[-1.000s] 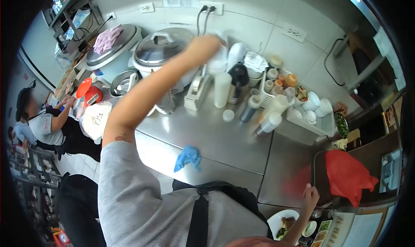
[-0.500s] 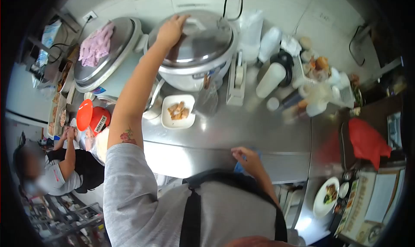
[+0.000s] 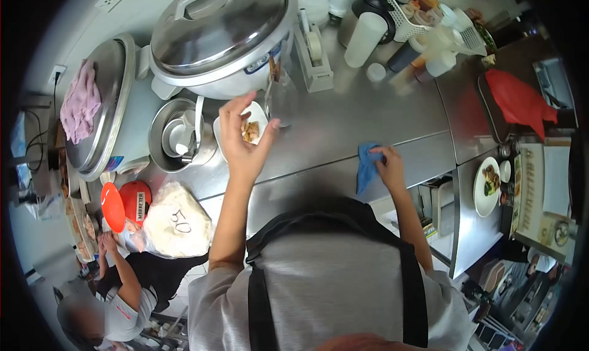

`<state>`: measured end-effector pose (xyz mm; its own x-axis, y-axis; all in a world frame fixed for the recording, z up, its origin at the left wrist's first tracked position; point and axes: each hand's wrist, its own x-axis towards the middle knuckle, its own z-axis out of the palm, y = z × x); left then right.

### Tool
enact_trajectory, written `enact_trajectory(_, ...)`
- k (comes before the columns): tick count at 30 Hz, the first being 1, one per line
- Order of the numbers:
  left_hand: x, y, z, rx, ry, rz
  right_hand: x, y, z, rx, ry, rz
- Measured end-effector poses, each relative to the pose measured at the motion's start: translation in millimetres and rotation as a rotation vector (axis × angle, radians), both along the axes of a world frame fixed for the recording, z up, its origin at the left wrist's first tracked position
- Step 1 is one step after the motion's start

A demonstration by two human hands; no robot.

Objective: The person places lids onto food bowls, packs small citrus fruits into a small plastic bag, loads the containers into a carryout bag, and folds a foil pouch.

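My left hand (image 3: 241,143) is raised over the counter, its thumb and fingers apart with nothing between them. Below it, partly hidden, is a white square dish (image 3: 259,115) with browned food pieces (image 3: 250,131). Just beyond the dish stands a large rice cooker (image 3: 228,84) under a closed metal lid (image 3: 230,29). A clear plastic bag (image 3: 282,97) rests against the cooker's front. At the counter's front edge, my right hand (image 3: 388,165) has its fingers closed on a blue cloth (image 3: 366,168), which hangs down beside them.
Left of the dish are a metal pot (image 3: 161,158) with a ladle, a second cooker (image 3: 132,115) with a pink cloth (image 3: 81,102), and a bag marked 50 (image 3: 175,225). A tape dispenser (image 3: 317,78) and bottles (image 3: 366,39) stand behind. A co-worker (image 3: 126,289) is at left.
My left hand has come off the cooker lid and back over the dish. My right hand has shifted with the blue cloth, which shows more now. The view has turned.
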<state>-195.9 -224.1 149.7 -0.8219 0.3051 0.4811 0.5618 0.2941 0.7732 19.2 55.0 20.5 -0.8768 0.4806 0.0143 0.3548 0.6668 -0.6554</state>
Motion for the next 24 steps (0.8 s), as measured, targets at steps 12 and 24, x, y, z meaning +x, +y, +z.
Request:
enact_trajectory(12,31,-7,15,0.292,0.021,0.201,-64,80,95,0.209,0.236,-0.093)
enact_trajectory(24,1,188,39,0.075,0.428,-0.128,-59,-62,-44,-0.013,0.299,0.327)
